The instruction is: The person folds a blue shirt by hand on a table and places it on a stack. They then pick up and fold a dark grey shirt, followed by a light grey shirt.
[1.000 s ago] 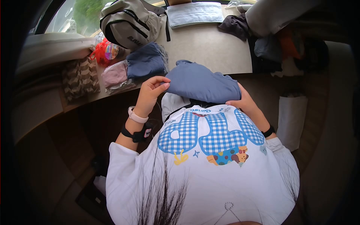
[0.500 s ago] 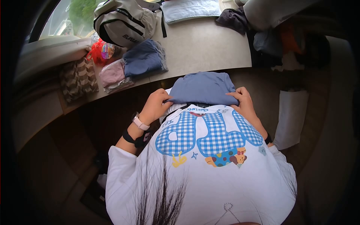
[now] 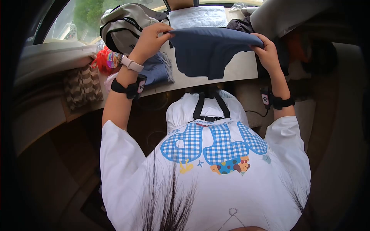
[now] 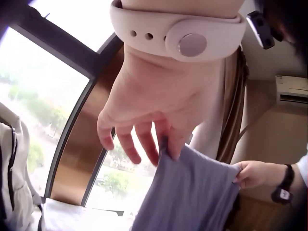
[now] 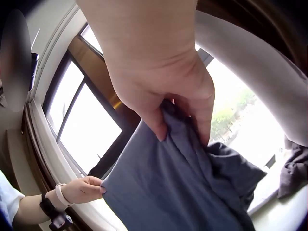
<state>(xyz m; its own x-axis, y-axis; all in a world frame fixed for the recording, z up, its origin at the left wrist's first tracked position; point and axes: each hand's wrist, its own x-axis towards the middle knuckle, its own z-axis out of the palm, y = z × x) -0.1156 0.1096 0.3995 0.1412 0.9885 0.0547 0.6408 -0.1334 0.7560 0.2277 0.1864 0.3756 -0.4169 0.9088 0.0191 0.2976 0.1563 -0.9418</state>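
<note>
A blue-grey cloth garment (image 3: 204, 50) hangs stretched between both hands, raised over the front of the counter. At its upper left corner my left hand (image 3: 152, 40) pinches the edge between thumb and fingers. My right hand (image 3: 268, 54) grips the upper right corner. The left wrist view shows the cloth (image 4: 192, 187) falling from the left thumb and index finger, the other fingers loose. In the right wrist view, the fabric (image 5: 163, 178) bunches under the right hand (image 5: 163, 91), with folds sticking out at one side.
On the counter (image 3: 241, 69) stand a pale backpack (image 3: 119, 29) and a red bag (image 3: 101, 61), beside folded blue-grey clothing (image 3: 158, 71). Farther back lie a white folded towel (image 3: 197, 16) and a dark cloth (image 3: 241, 25). A patterned brown item (image 3: 83, 82) sits at the left edge.
The garment was close to my lap and partly folded; both hands have lifted it up and forward, and it now hangs down, spread wide between them.
</note>
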